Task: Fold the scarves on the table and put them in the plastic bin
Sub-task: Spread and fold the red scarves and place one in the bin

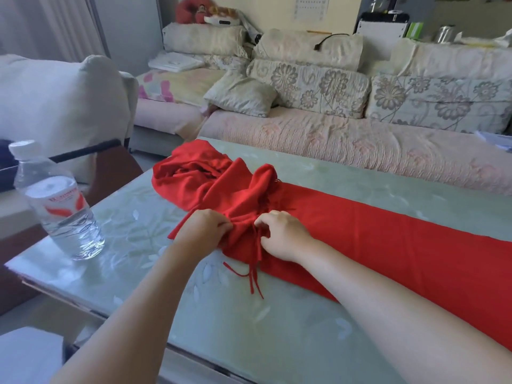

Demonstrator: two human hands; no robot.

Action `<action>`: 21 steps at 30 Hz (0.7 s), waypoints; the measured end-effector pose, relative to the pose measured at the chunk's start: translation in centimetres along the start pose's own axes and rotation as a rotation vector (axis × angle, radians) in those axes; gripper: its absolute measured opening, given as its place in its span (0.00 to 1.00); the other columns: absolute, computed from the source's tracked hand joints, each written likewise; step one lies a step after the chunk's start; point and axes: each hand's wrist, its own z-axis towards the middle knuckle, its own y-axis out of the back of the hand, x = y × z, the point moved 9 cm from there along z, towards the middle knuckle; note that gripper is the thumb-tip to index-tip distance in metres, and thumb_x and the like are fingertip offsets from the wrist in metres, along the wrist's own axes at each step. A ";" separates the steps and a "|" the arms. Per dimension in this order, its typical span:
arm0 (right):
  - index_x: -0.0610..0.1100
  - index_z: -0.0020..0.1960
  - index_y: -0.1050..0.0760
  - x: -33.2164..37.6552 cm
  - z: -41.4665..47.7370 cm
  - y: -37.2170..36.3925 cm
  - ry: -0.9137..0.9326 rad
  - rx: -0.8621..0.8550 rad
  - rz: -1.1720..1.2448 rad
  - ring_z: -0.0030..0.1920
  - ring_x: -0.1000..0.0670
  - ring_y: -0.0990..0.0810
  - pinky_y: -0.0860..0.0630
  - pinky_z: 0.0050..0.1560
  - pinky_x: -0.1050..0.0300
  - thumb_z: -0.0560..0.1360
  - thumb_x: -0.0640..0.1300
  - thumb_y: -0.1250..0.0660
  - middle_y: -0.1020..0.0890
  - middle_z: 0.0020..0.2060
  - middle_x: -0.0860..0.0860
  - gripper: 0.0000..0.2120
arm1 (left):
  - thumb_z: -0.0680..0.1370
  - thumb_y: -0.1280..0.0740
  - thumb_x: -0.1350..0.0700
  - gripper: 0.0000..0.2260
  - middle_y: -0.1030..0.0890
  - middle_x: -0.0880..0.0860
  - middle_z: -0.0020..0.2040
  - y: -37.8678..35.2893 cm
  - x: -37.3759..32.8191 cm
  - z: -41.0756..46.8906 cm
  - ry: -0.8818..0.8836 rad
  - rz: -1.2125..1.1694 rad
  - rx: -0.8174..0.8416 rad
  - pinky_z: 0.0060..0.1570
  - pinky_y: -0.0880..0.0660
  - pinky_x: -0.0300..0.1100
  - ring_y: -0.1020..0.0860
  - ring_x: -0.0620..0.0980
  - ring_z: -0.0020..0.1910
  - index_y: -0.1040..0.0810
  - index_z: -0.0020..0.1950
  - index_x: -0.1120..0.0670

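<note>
A: What does the red scarf look like?

B: Plain bright red, with thin fringe strands trailing off one end. It lies on the table, right of the water bottle: a crumpled heap on the side toward the bottle, a long flat band running away from it.

A: And the hands?

B: Both sit where heap meets band. The left hand, nearer the bottle, has its fingers closed, pinching a gathered fold. The right hand rests on the cloth, fingers curled onto the bunched fringe end.
</note>
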 end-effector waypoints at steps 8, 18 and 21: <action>0.56 0.56 0.20 2.0 1.3 1.0 -0.005 -0.073 0.073 0.54 0.50 0.21 0.26 0.58 0.54 0.71 0.48 0.32 0.22 0.49 0.55 0.14 | 0.81 0.38 0.52 0.18 0.23 0.57 0.32 4.4 4.7 -0.9 0.256 -0.194 -0.220 0.36 0.29 0.49 0.24 0.59 0.36 0.25 0.36 0.61; 0.54 0.53 0.16 5.6 1.3 -1.4 0.128 0.064 0.061 0.56 0.54 0.22 0.28 0.57 0.59 0.70 0.56 0.25 0.23 0.47 0.59 0.13 | 0.70 0.35 0.68 0.15 0.21 0.53 0.47 5.2 1.9 -1.0 0.073 0.115 -0.221 0.44 0.26 0.47 0.24 0.56 0.48 0.17 0.49 0.52; 0.49 0.48 0.14 5.2 1.3 -0.7 0.138 0.020 0.149 0.48 0.57 0.20 0.31 0.49 0.67 0.71 0.45 0.25 0.15 0.46 0.56 0.06 | 0.70 0.35 0.69 0.14 0.20 0.49 0.43 4.3 -1.9 -1.4 -0.194 -0.044 -0.165 0.42 0.25 0.43 0.23 0.48 0.42 0.16 0.43 0.52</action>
